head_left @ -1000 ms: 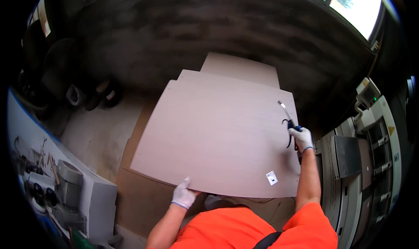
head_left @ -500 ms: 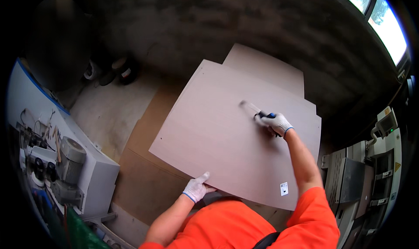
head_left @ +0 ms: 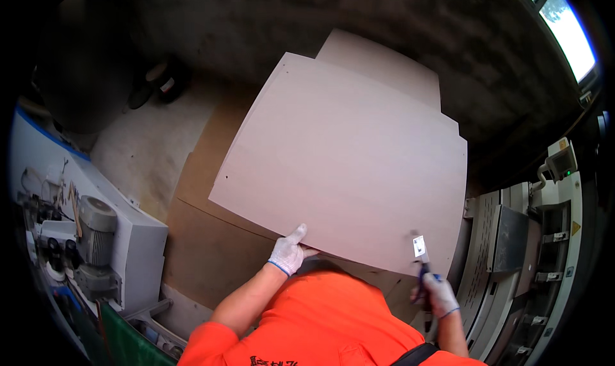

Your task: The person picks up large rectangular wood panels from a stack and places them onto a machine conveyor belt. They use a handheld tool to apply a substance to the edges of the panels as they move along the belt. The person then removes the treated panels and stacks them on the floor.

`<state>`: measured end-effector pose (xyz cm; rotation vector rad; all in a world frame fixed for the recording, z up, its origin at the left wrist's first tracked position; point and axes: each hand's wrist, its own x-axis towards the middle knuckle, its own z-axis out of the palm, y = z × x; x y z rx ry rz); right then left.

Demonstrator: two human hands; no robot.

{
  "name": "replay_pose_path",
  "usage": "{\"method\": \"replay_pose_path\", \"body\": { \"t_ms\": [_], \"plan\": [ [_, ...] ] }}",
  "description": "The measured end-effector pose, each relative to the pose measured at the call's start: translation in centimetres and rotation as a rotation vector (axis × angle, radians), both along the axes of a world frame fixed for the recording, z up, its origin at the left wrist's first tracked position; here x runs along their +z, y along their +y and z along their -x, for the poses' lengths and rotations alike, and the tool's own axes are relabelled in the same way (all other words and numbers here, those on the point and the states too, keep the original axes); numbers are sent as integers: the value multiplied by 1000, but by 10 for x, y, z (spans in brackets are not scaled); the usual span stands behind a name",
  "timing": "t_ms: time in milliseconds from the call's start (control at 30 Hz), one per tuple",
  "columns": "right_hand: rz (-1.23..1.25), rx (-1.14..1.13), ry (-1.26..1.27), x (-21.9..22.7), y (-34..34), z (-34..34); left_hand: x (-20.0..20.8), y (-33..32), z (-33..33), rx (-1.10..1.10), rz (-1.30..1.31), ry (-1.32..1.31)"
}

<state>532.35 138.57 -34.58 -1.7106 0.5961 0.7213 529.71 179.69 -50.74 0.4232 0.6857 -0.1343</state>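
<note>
White-gloved left hand [head_left: 288, 253] pinches broad pinkish flat board [head_left: 346, 161] at seven o'clock, likely stiff, best edge-held; white-gloved right hand [head_left: 442, 297] grasps blue-black blowgun [head_left: 423, 276].

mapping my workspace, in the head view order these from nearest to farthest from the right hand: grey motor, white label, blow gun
From the right hand:
1. Blow gun, held in it
2. White label, ahead, on the panel
3. Grey motor, far left
</note>
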Motion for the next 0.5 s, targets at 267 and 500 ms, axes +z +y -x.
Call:
{"method": "replay_pose_path", "body": {
  "t_ms": [267,500],
  "plan": [
    [132,293,-157,-7,158,-121,20,1,-33,-35,-244,139],
    [-202,-114,192,-41,44,-48,23,5,-16,83,-401,177]
  ]
}}
